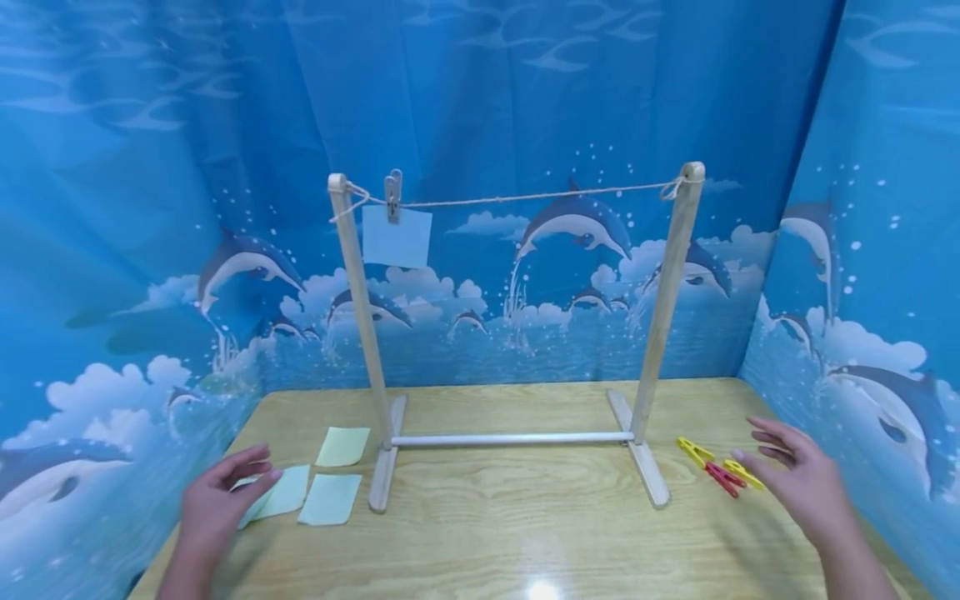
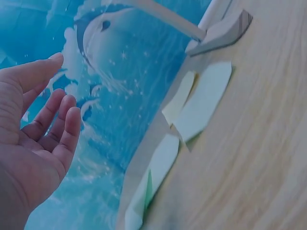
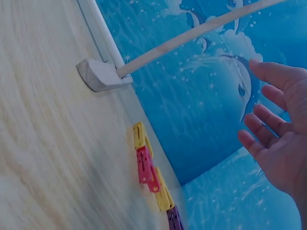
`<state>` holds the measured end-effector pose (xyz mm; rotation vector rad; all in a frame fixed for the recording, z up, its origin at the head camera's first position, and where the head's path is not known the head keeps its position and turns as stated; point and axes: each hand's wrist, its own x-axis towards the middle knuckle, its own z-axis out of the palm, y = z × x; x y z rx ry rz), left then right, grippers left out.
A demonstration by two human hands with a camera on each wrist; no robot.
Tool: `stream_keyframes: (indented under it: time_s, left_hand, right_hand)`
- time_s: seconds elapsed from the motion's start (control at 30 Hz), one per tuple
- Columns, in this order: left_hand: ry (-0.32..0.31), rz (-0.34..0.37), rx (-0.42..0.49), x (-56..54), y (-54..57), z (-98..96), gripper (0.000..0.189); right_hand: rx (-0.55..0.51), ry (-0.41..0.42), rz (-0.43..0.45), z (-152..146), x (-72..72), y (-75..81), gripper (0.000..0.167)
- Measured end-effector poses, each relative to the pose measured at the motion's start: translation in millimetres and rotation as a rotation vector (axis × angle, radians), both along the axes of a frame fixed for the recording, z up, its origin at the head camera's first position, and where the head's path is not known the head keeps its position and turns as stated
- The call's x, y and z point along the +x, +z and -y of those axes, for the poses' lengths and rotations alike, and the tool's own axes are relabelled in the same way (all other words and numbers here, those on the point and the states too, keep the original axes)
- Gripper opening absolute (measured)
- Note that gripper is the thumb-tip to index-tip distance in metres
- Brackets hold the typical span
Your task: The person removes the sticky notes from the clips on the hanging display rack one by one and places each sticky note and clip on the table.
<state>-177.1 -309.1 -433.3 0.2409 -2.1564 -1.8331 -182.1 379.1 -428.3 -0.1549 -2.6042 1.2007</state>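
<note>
My left hand (image 1: 217,504) hovers at the table's left side, fingers loosely bent and holding nothing. Beside and partly under it in the head view lie several pale sticky notes (image 1: 330,500), one of them yellower (image 1: 342,447); a note (image 2: 151,184) with a lifted edge shows in the left wrist view. At the right, my right hand (image 1: 810,487) is held above the table, relaxed, with nothing in it. Close to it lie a yellow clothespin (image 1: 696,452), a red clothespin (image 1: 724,480) and another yellow one (image 1: 742,474). A purple clothespin (image 3: 174,219) appears in the right wrist view.
A wooden rack stands mid-table, its left post (image 1: 362,312) and right post (image 1: 667,300) joined by a string (image 1: 525,198) and a low white bar (image 1: 517,438). A grey clothespin (image 1: 393,198) holds a pale paper square (image 1: 405,242) on the string. Dolphin-print curtains (image 1: 480,100) surround the table.
</note>
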Motion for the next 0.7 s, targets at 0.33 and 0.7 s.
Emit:
stream_keyframes:
  time_s: [0.33,0.7]
  left_hand:
    - [-0.053,-0.036,-0.097,-12.2,18.2,-22.8,0.039]
    - [-0.137,-0.095,-0.198,-31.2,36.5,-45.8,0.047]
  right_hand:
    - [0.053,0.111,-0.127,20,-4.6,19.8,0.061]
    - [0.11,0.206,-0.169,40,-18.7,43.9,0.056]
